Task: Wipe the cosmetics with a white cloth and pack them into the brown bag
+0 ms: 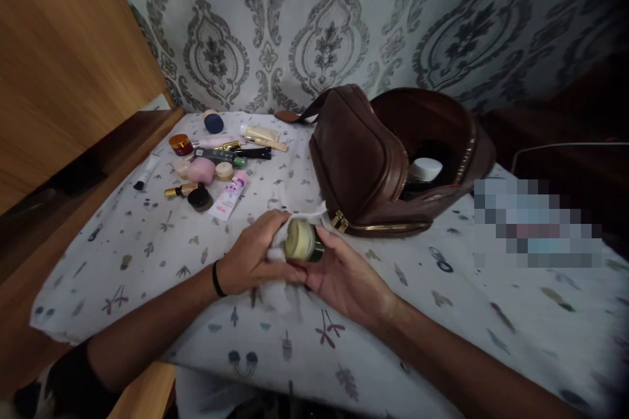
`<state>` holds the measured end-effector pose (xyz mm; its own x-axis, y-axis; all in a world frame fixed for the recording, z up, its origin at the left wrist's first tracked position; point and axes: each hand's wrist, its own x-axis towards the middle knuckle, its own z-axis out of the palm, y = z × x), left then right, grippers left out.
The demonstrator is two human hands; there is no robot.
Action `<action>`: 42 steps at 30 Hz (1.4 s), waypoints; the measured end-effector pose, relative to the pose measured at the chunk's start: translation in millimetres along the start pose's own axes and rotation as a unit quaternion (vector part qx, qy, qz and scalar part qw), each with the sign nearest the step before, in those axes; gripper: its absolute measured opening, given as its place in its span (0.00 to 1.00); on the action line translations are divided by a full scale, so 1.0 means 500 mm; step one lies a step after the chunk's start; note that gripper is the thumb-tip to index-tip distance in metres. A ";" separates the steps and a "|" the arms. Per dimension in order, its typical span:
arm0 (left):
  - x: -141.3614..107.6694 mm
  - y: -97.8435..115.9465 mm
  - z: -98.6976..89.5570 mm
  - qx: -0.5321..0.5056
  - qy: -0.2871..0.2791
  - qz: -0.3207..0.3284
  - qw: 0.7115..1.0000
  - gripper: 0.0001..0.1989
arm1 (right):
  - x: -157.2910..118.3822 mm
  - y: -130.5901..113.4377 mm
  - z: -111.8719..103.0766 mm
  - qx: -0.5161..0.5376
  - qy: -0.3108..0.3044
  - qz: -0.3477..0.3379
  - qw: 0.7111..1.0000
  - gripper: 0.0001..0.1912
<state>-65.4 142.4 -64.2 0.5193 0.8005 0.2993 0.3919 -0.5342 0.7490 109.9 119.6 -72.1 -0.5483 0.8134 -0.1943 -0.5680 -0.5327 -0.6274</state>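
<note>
A: Where is the jar?
B: The jar [301, 240] is held just above the sheet [265, 353], in front of the bag [354, 163]. It is tilted, its pale green end turned to the left and its dark end to the right.

A: Grip?
B: The dark end is held in the right hand [346, 275], with the fingers closed about it. A crumpled white cloth [278, 245] is gathered in the left hand [255, 255], against the jar's left side. The left fingers are bent narrowly around it; whether the glass itself is touched by them cannot be told. A black band [217, 279] is worn on the left wrist.

A: Surroundings?
B: The bag is laid behind the right hand, its main compartment unzipped wide. A white item [426, 169] is seen inside. To the left, cosmetics are grouped on the sheet: a purple-capped tube [230, 195] nearest the left hand, a black pot [200, 199], a pink pot [201, 171], an amber jar [181, 145] and a navy pot [213, 122] at the back.

A: Beyond?
B: Patterned wallpaper [324, 33] is seen behind, and a wooden panel [73, 46] at the left.
</note>
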 end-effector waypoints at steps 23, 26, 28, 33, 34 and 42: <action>0.001 0.003 -0.003 -0.002 -0.014 -0.180 0.983 0.24 | 0.001 0.002 -0.030 -0.290 0.077 -0.175 0.938 0.31; 0.000 -0.005 -0.004 -0.051 -0.034 -0.190 0.980 0.20 | -0.002 0.004 -0.034 -0.388 0.095 -0.241 0.884 0.35; 0.000 -0.010 -0.005 -0.089 -0.045 -0.184 0.978 0.19 | -0.004 0.005 -0.036 -0.450 0.099 -0.290 0.839 0.34; 0.002 -0.014 -0.009 -0.113 -0.073 -0.171 0.976 0.17 | -0.009 -0.003 -0.039 -0.592 0.107 -0.397 0.693 0.20; 0.003 -0.013 -0.009 -0.110 -0.077 -0.168 0.977 0.17 | -0.009 -0.006 -0.040 -0.611 0.111 -0.410 0.668 0.19; 0.003 0.005 -0.031 -0.150 -0.090 -0.170 0.970 0.16 | 0.000 -0.014 -0.049 -0.646 0.138 -0.423 0.620 0.21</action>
<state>-75.3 146.3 -52.9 0.5332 0.8420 -0.0822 0.3392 -0.1237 0.9325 128.8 129.2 -86.2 -0.1619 0.7784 0.6066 0.4839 0.5983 -0.6386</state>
